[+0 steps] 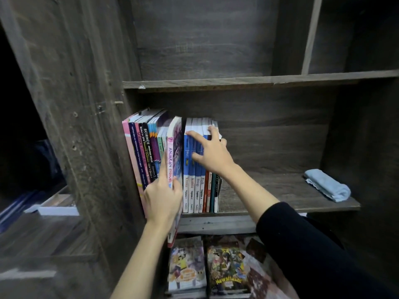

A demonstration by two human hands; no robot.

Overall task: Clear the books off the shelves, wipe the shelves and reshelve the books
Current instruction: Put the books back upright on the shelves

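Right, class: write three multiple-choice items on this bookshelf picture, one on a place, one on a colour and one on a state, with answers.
1. Where is the cloth?
A. at the right end of the middle shelf
B. on the top shelf
C. on the floor

2. What colour is the cloth?
A. red
B. light blue
C. yellow

3. What is the left hand doing?
A. hanging empty
B. wiping
C. gripping the Anjakan Prima book

Answers:
1 A: it lies rolled up on that shelf's right end.
2 B: it shows pale blue against the dark wood.
3 C: thumb and fingers pinch the book low on its spine.
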